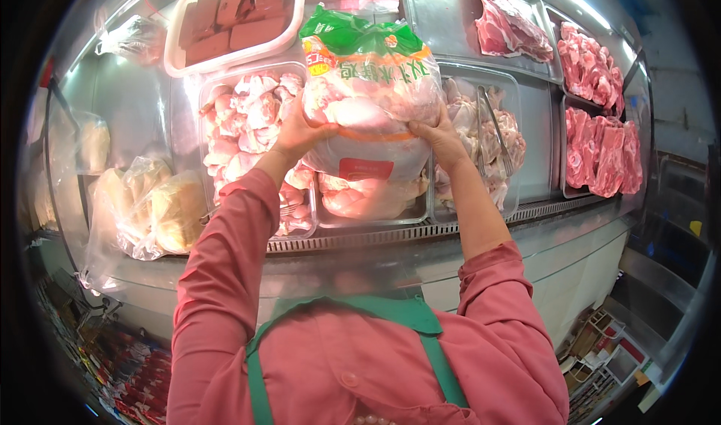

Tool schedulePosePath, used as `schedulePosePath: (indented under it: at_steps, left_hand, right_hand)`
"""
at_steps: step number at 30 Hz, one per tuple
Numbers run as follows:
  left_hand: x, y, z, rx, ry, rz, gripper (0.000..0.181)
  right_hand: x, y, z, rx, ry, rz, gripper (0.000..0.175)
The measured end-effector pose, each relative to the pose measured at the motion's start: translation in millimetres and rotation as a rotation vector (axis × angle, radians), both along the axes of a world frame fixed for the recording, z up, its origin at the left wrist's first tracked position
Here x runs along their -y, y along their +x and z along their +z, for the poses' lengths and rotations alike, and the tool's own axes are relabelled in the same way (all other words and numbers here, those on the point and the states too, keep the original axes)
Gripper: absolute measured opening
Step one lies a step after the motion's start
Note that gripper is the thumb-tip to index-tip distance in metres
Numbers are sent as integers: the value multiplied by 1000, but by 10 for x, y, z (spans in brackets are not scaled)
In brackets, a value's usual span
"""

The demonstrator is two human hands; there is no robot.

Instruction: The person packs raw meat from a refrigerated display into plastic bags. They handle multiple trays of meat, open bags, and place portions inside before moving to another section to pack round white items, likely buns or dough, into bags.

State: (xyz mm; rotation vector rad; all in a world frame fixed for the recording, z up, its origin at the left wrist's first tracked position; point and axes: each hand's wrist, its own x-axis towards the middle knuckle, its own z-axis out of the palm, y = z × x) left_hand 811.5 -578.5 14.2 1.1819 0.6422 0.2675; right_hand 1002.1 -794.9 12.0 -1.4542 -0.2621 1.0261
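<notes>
Both my hands grip a large clear plastic bag of raw chicken with a green printed top and a red label low on its near side. My left hand holds its left edge, thumb pressed on the front. On the right edge is my right hand, thumb likewise across the film. The bag is above a tray of pale raw poultry meat and hides its far part. Left of it lies a tray of raw chicken pieces. To the right, metal tongs rest on another tray of chicken pieces.
A white tub of dark red blood curd blocks stands at the back left. Plastic-wrapped pale blocks lie at the front left. Meat cuts fill trays on the right. A slotted vent runs along the near edge of the metal display case.
</notes>
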Motion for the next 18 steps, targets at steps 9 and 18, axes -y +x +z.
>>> schedulePosePath:
  at_steps: [9, 18]
  left_hand:
    - [-113, 123, -539, -183, 197, 127, 66]
    - [-40, 288, -240, -34, 435, 47, 116]
  right_hand:
    - [-216, 85, -552, 52, -50, -398, 24]
    - [-225, 7, -613, 269, -131, -455, 32]
